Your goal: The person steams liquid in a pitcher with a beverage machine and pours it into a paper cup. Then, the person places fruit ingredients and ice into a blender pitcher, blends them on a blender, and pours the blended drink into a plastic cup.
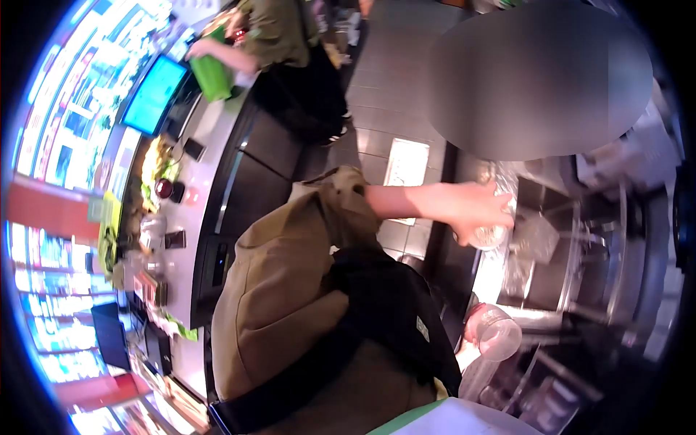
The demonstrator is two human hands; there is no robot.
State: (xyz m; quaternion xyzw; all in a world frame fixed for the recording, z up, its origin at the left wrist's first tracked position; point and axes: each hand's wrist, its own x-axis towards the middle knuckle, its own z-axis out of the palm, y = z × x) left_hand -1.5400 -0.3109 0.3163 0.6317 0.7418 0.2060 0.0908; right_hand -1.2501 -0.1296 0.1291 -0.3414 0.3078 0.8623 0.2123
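Note:
My left hand (478, 209) reaches out from a khaki sleeve over the dark work counter. Its fingers curl over a clear, round plastic piece (489, 238), which looks like a lid or cup; glare blurs it. Crinkled clear plastic wrap (513, 279) lies beside it. Lower in the view, my right hand (469, 354) is wrapped around a clear plastic cup (499, 335) with a reddish tint near one end. The cup is tilted, and part of this hand is hidden behind my black apron (384, 304) and the cup.
Metal-edged compartments (580, 261) hold a clear plastic bag (535, 238). Behind my left arm runs a long counter (206, 152) with a lit monitor (154, 94) and small items. A co-worker (290, 58) stands there with a green bag (212, 72). A grey blur covers the upper right.

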